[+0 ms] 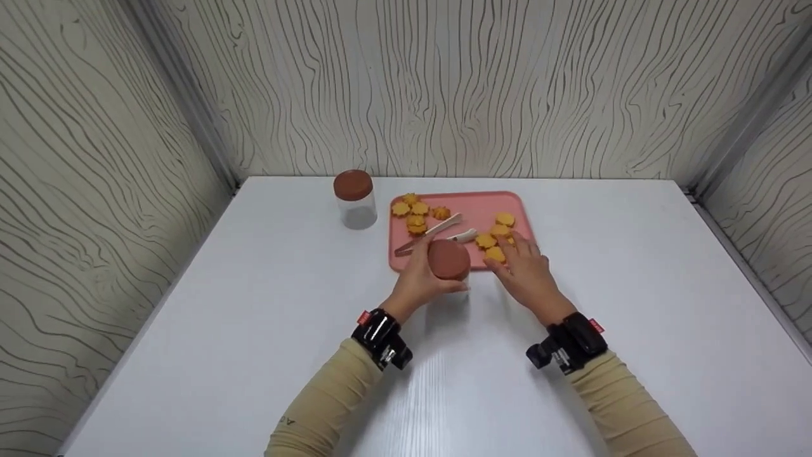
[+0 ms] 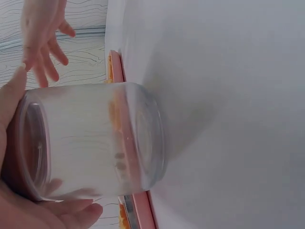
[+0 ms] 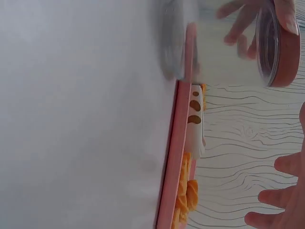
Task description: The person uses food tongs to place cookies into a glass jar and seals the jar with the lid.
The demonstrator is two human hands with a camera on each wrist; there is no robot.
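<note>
My left hand (image 1: pixel 417 278) grips a clear jar (image 2: pixel 86 138) around its brown lid (image 1: pixel 449 259), at the front edge of a pink tray (image 1: pixel 482 202). Through the jar's see-through wall no contents show. With fingers spread, my right hand (image 1: pixel 531 274) hangs over the tray's front right corner, holding nothing. Under and beside its fingertips is a cluster of yellow flower-shaped pieces (image 1: pixel 486 241). More such pieces (image 1: pixel 416 223) lie at the tray's left. Between the two groups rest tongs (image 1: pixel 436 228) with white handles, partly hidden by the left hand and jar.
A second clear jar (image 1: pixel 359 214) with a brown lid stands upright behind and left of the tray. All of this is on a white table (image 1: pixel 285 304), closed in by wood-grain patterned panels (image 1: pixel 406 89) at the back and both sides.
</note>
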